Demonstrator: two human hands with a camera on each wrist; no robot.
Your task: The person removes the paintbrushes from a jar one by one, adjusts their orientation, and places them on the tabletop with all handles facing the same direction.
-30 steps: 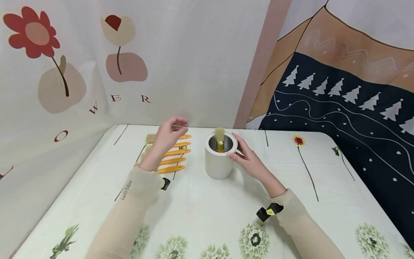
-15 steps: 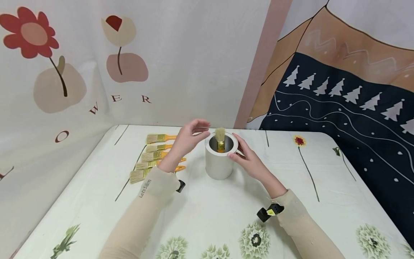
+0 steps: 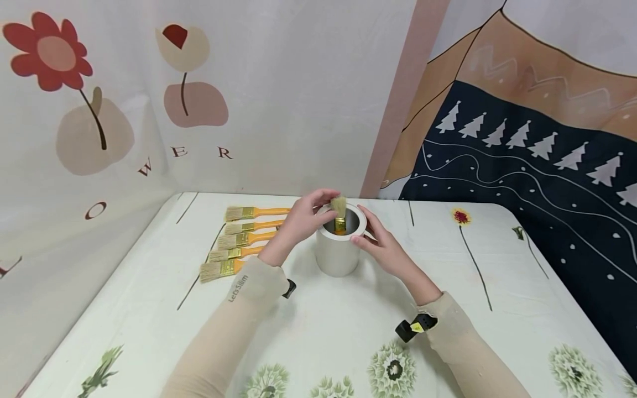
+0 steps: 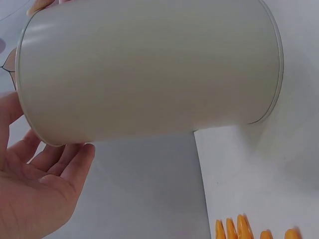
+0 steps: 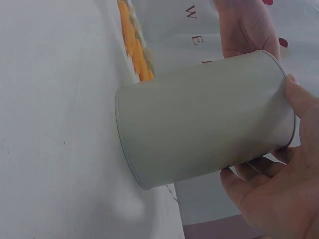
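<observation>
A cream cylindrical canister with a silvery inside stands upright on the table. One paintbrush stands in it, bristles up; its handle is mostly hidden inside. My right hand holds the canister's upper right side, thumb in front and fingers behind, as the right wrist view also shows. At the opposite side of the rim, my left hand has its thumb and fingers spread, close to the brush. In the left wrist view, its fingers bend loosely beside the rim. Whether they touch the brush is hidden.
Several paintbrushes with orange handles lie in a row left of the canister, bristles to the left. The left forearm covers some handle ends. A patterned cloth covers the table, and printed curtains hang behind its far edge.
My left hand has moved right, from above the lying brushes to the canister's rim, uncovering their bristles. The right hand and canister have stayed in place.
</observation>
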